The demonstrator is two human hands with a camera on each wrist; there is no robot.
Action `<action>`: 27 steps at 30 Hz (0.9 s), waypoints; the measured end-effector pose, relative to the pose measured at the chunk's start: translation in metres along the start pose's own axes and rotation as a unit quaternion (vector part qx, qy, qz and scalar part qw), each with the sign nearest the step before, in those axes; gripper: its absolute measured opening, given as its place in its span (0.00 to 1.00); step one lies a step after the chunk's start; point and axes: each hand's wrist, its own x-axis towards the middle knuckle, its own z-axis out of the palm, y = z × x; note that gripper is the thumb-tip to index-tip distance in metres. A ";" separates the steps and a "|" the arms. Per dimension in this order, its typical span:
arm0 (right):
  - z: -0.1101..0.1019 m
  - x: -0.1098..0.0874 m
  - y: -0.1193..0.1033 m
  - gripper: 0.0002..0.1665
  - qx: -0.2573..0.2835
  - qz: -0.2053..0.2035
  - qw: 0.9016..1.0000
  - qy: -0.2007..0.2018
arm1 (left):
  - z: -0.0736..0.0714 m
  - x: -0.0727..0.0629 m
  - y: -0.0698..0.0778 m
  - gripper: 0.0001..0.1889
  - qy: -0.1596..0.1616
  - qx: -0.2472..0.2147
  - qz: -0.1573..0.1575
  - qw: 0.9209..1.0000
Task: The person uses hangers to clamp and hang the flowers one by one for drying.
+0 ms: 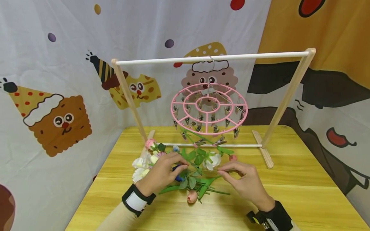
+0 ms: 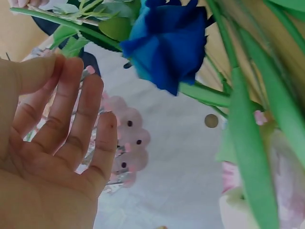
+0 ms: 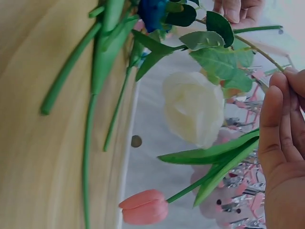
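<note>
My right hand [image 1: 244, 181] pinches the end of a thin brownish stem [image 3: 259, 50] between thumb and fingertips. The stem runs left to green leaves [image 3: 214, 47] beside a blue rose [image 2: 167, 43]. Close by the rose, my left hand [image 1: 166, 170] has its thumb and index fingertips together at the foliage; I cannot tell whether they grip anything. A white flower [image 1: 212, 161] lies between the hands, toward the rack. In front of them are a peach tulip [image 1: 192, 196] and several loose green stems [image 3: 88, 157]. A pink tulip [image 3: 144, 206] shows in the right wrist view.
A pink round clip hanger [image 1: 206, 134] hangs by its hook from the white rod [image 1: 162, 60] of a wooden rack [image 1: 281, 106]. Metal clips [image 1: 220, 141] dangle from its rings. More artificial flowers [image 1: 140, 163] lie left of the left hand on the wooden table [image 1: 303, 192].
</note>
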 end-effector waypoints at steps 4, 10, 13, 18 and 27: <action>-0.001 0.007 -0.006 0.23 0.023 0.014 1.000 0.001 | -0.002 0.004 0.007 0.04 0.001 0.006 0.022 1.000; -0.012 0.018 -0.016 0.23 0.012 0.018 1.000 0.018 | -0.001 0.011 0.015 0.04 0.003 0.006 0.035 0.999; -0.019 0.022 -0.018 0.24 0.006 0.017 0.999 0.032 | 0.003 0.013 0.017 0.04 -0.003 0.002 0.037 0.999; -0.026 0.027 -0.019 0.23 -0.016 0.013 0.999 0.049 | 0.010 0.015 0.019 0.07 -0.015 0.011 0.037 0.999; -0.041 0.038 -0.016 0.20 -0.039 -0.043 0.992 0.114 | 0.017 0.020 0.024 0.09 -0.047 0.011 0.025 0.999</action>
